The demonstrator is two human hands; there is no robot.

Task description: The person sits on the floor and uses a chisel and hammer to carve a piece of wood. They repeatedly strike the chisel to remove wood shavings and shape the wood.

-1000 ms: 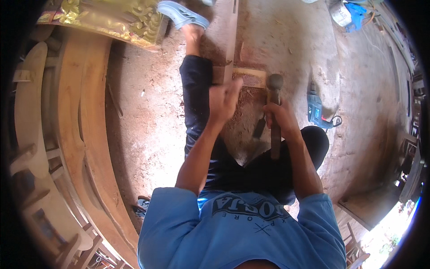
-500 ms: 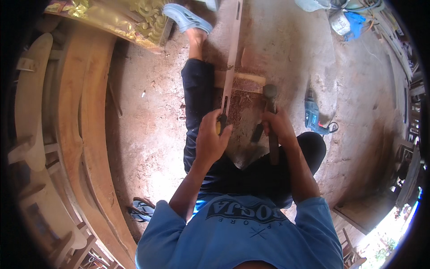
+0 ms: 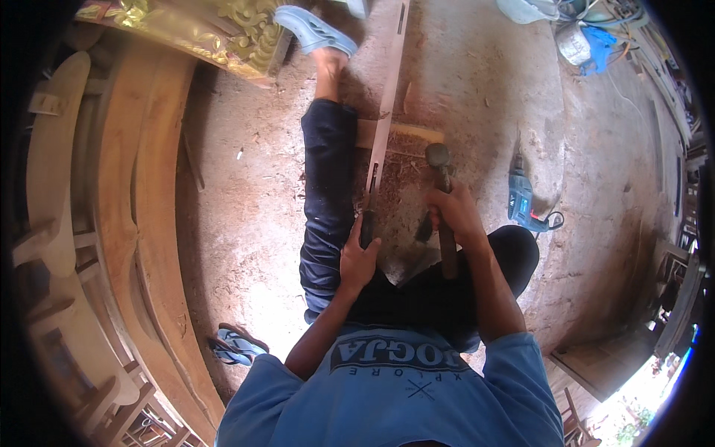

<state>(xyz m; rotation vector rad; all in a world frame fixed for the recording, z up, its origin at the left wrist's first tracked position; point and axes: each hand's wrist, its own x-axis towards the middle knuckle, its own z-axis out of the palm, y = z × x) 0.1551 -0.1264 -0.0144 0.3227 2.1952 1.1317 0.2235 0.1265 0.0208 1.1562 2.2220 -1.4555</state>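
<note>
My left hand [image 3: 359,261] is closed round the dark handle of a chisel [image 3: 366,229]. The blade points away from me, along the near end of a long narrow wooden bar [image 3: 384,112]; whether its tip touches the wood I cannot tell. Slots are cut in the bar, one close to the blade and another at the far end. In my right hand [image 3: 457,214] is a mallet [image 3: 439,156], gripped by its handle, its dark rounded head up and to the right of the chisel. A wooden block [image 3: 421,135] lies crosswise under the bar.
My outstretched leg [image 3: 328,164] runs along the bar's left side. A blue power drill [image 3: 520,196] lies on the floor at right. Long planks [image 3: 160,223] stand at left, near sandals [image 3: 240,345]. Gilded carving [image 3: 253,37] is at the far left, a bucket [image 3: 572,43] at the far right.
My left hand has drawn back toward me with the chisel, baring more of the bar's near end. The mallet's head has shifted slightly left and nearer.
</note>
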